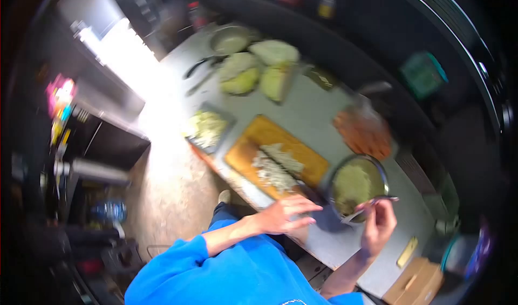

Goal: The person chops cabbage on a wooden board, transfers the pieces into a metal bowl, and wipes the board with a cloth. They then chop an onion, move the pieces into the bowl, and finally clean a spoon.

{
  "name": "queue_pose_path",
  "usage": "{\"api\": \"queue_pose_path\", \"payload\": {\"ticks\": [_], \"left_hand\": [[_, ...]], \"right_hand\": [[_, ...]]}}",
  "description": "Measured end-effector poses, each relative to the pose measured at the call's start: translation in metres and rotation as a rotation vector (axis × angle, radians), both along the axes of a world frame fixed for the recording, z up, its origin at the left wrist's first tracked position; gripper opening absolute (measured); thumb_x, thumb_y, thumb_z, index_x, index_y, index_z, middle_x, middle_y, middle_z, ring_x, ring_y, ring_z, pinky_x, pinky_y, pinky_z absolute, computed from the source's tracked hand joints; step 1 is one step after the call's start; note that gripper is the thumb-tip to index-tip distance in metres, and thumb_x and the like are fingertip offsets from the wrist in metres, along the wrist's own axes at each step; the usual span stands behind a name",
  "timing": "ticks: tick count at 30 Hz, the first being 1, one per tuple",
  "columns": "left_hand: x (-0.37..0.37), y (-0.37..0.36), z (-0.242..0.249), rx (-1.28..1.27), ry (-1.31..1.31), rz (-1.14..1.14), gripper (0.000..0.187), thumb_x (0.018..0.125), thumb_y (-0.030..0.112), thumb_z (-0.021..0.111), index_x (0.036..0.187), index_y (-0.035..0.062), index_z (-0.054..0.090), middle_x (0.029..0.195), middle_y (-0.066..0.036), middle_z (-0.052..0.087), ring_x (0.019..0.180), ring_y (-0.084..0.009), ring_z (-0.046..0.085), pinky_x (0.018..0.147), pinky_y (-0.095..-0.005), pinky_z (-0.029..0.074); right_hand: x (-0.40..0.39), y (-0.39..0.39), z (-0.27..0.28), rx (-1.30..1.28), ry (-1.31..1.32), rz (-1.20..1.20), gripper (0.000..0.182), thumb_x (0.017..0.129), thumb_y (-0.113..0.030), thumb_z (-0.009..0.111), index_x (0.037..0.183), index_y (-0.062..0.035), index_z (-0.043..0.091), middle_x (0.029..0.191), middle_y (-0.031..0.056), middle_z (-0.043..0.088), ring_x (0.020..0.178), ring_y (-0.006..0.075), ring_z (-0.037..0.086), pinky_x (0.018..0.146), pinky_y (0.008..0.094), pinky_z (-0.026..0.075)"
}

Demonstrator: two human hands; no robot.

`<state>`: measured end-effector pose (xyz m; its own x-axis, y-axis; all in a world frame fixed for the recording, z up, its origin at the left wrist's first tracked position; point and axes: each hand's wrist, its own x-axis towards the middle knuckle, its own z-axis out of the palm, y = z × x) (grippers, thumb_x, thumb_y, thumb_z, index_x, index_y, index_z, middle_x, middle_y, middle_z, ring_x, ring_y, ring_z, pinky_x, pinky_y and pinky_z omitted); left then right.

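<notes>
My left hand is over the counter's front edge, fingers stretched out and apart, holding nothing. Close beyond it is an orange-brown cutting board with chopped pale vegetable, probably cabbage, and what looks like a knife with a dark handle. My right hand is closed at the near rim of a round metal pot containing a pale green, shredded-looking mass. Its fingers pinch a thin utensil with a dark end and a pale flat part; blur hides its exact kind.
Cut cabbage pieces and a pan are at the back of the counter. A tray of chopped cabbage stands left of the board. Carrots in a plastic bag lie behind the pot. A wooden box sits at the near right.
</notes>
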<state>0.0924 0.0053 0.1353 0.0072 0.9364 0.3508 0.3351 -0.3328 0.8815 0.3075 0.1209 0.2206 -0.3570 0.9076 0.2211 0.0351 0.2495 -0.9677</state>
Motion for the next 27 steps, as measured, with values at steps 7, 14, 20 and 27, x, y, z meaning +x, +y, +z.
{"api": "queue_pose_path", "payload": {"ticks": [7,14,20,27], "left_hand": [[-0.138,-0.130,0.011,-0.143,-0.183,0.129,0.026,0.094,0.011,0.073,0.116,-0.0023,0.070,0.103,-0.016,0.072,0.094,-0.0308,0.071,0.083,-0.0379,0.056],[-0.287,-0.262,0.038,-0.321,-0.301,0.565,0.026,0.095,0.009,0.072,0.119,-0.0021,0.071,0.095,-0.011,0.078,0.083,-0.0139,0.074,0.077,-0.0304,0.058],[-0.361,-0.339,0.037,-0.201,-0.183,0.872,0.028,0.094,0.013,0.074,0.120,0.0038,0.069,0.086,-0.010,0.076,0.079,-0.0184,0.074,0.076,-0.0338,0.056],[-0.437,-0.422,0.029,-0.229,-0.254,1.182,0.026,0.096,0.013,0.072,0.120,0.0018,0.068,0.092,-0.010,0.077,0.085,-0.0180,0.075,0.080,-0.0328,0.057]], "right_hand": [[-0.216,-0.144,-0.033,-0.402,-0.007,0.234,0.013,0.097,0.000,0.068,0.108,0.0050,0.064,0.093,0.0053,0.067,0.082,0.0108,0.065,0.074,0.0263,0.053],[-0.413,-0.246,-0.035,-0.400,0.013,0.481,0.016,0.099,-0.010,0.070,0.108,0.0023,0.066,0.091,0.0007,0.068,0.077,0.0044,0.061,0.065,0.0221,0.050],[-0.527,-0.301,-0.043,-0.488,-0.003,0.807,0.014,0.100,-0.011,0.069,0.107,0.0010,0.068,0.093,-0.0001,0.068,0.077,0.0047,0.061,0.063,0.0207,0.049],[-0.652,-0.369,-0.053,-0.467,-0.081,1.183,0.014,0.100,-0.012,0.069,0.106,0.0016,0.069,0.092,0.0018,0.070,0.077,0.0056,0.063,0.065,0.0220,0.049]]}}
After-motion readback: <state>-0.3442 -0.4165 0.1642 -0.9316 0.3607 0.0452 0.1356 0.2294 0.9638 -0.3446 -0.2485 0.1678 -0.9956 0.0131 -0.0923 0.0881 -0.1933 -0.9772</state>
